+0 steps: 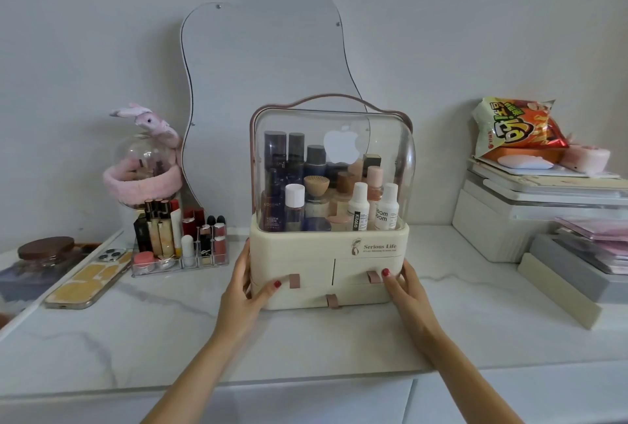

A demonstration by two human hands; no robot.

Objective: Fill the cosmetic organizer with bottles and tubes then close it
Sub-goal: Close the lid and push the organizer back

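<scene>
Soft even daylight, faint shadows, wide-angle bending at edges, slight overall softness.

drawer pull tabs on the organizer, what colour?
Dusty pink pull tabs on the cream organizer; head view.

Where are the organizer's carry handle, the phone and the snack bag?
carry handle (331, 98): head view, middle of the pink strap on top of the organizer.
phone (89, 279): head view, centre of its yellow-patterned back.
snack bag (515, 129): head view, printed front face.
</scene>
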